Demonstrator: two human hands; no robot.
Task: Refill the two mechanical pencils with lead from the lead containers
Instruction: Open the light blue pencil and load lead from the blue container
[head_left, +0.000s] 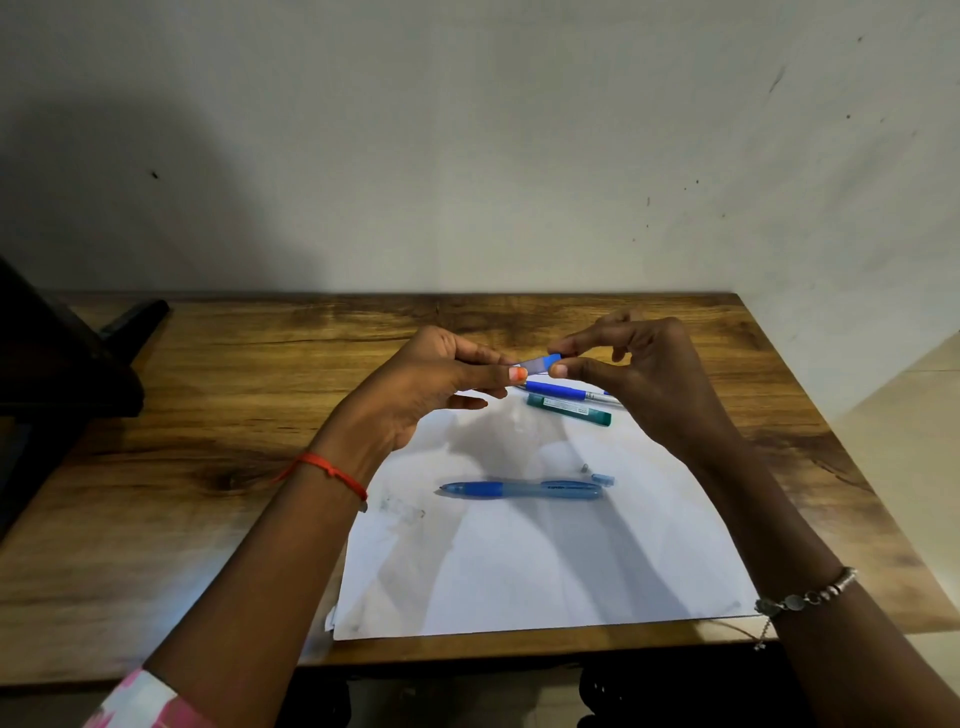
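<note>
Above the far edge of the white paper sheet (545, 561), my left hand (431, 389) holds a small clear lead container (537, 364) with a blue cap. My right hand (639, 374) pinches that blue cap end between thumb and forefinger. A blue mechanical pencil (522, 489) lies on the paper, its small cap (602, 479) and a tiny grey piece (585, 468) loose beside its right end. A second blue pencil (563, 391) and a green lead container (569, 409) lie just beneath my hands.
The paper rests on a wooden table (208, 441) set against a pale wall. A dark object (62, 358) stands at the table's left edge. The table's right edge drops to a light floor.
</note>
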